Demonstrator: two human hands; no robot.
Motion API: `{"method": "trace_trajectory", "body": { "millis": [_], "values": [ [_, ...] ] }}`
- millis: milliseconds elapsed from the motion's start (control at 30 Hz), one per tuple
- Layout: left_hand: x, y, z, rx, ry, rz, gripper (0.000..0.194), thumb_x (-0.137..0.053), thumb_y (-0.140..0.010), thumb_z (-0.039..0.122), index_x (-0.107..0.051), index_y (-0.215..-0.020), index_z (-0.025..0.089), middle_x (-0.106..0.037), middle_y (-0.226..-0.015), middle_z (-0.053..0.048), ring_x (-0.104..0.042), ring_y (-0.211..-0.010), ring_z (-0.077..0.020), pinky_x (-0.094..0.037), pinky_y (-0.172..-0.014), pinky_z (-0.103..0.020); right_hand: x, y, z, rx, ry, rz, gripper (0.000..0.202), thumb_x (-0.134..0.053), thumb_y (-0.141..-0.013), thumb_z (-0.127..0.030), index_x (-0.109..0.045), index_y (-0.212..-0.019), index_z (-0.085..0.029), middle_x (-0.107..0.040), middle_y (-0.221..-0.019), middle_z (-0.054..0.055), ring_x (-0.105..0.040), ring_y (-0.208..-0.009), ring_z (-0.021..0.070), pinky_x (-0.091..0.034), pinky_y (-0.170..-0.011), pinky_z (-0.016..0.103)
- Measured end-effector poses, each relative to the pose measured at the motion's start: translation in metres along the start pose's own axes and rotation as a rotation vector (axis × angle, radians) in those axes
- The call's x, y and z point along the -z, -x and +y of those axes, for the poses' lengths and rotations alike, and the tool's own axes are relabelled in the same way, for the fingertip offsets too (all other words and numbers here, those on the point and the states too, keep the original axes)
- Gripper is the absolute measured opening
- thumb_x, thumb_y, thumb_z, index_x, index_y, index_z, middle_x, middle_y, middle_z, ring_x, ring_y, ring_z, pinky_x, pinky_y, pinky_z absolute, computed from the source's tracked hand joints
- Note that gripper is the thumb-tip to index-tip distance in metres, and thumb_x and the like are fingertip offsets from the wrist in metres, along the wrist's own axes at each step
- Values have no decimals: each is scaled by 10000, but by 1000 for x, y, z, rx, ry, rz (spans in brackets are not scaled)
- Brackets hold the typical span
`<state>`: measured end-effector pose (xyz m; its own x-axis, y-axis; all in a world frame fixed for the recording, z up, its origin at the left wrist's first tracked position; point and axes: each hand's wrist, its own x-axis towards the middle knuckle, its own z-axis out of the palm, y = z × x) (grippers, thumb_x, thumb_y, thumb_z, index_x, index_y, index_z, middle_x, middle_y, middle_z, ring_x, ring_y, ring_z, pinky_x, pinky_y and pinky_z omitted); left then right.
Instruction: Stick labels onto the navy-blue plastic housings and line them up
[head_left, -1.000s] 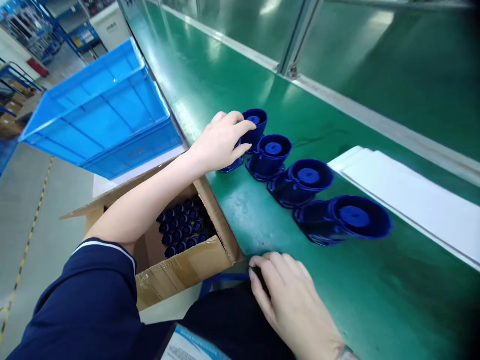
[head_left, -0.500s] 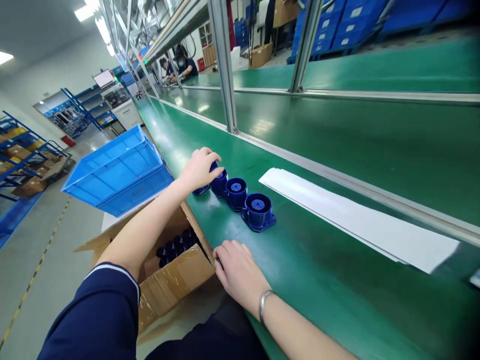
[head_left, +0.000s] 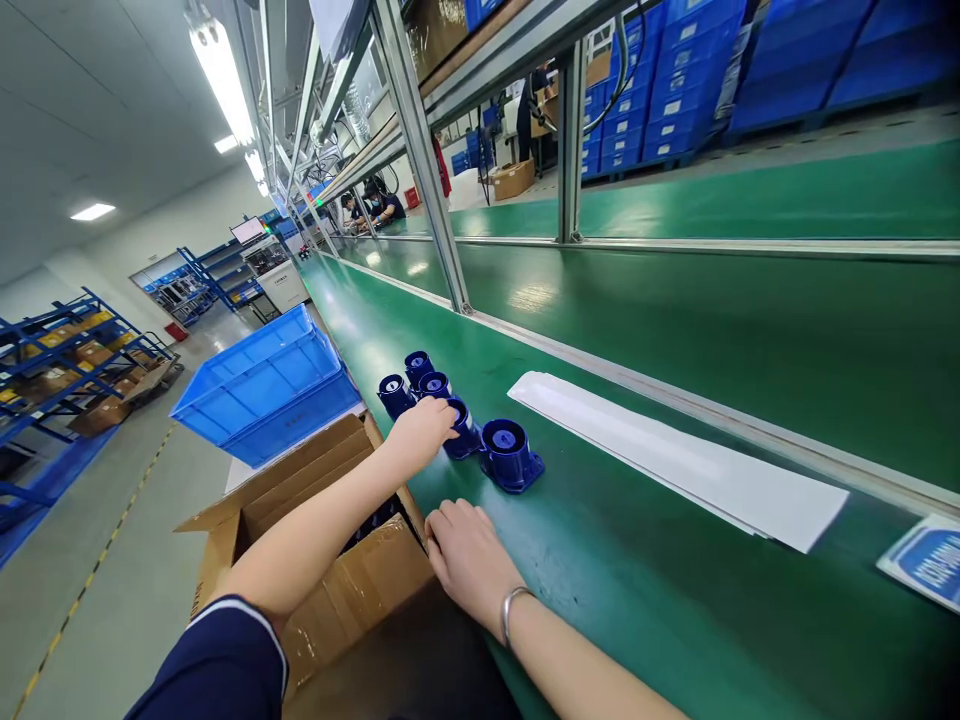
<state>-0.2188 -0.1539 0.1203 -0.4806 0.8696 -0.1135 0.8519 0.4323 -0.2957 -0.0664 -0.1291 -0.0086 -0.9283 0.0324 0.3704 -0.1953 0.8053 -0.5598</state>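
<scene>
Several dark blue round housings stand in a group on the green bench (head_left: 637, 560). The nearest blue housing (head_left: 505, 450) has a square flange and an open top. My left hand (head_left: 421, 435) reaches over the box edge, its fingers closed on the rim of the second-nearest blue housing (head_left: 463, 438). Farther back stand other housings, among them a blue housing (head_left: 393, 392) at the left. My right hand (head_left: 466, 545) lies on the bench's near edge, below the nearest housing, with its fingers loosely bent and nothing seen in them.
An open cardboard box (head_left: 367, 590) with dark parts inside stands beside the bench. Beyond it is a blue crate (head_left: 262, 385). White sheets (head_left: 675, 455) lie right of the housings, near a blue-and-white sign (head_left: 930, 560). A metal post (head_left: 424, 170) rises behind.
My left hand has come nearer, from the far housings to the second-nearest one, uncovering those at the back. The camera view has tilted up. My right hand stays at the bench edge.
</scene>
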Motion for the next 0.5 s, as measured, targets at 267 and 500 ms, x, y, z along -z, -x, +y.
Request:
{"method": "trace_trajectory", "body": {
  "millis": [267,500],
  "values": [
    [-17,19,-50,94,8,-25,41,-649,-929,192,-626,-902,171,-659,-991,-92,-628,-1020,-238,-528,-914,-360,-2,2,2,-38,-66,-25,125,-565,-944,-119,-617,-904,-226,-618,-916,33,-528,-894,241,-356,-811,388],
    [-5,-1,-94,20,196,65,259,-638,-934,261,-623,-1183,190,-627,-1220,-114,-608,-1168,-246,-497,-1048,-391,-4,1,3,-66,-120,-73,148,-530,-945,-98,-604,-924,-226,-607,-933,40,-523,-902,254,-368,-822,412]
  ]
}}
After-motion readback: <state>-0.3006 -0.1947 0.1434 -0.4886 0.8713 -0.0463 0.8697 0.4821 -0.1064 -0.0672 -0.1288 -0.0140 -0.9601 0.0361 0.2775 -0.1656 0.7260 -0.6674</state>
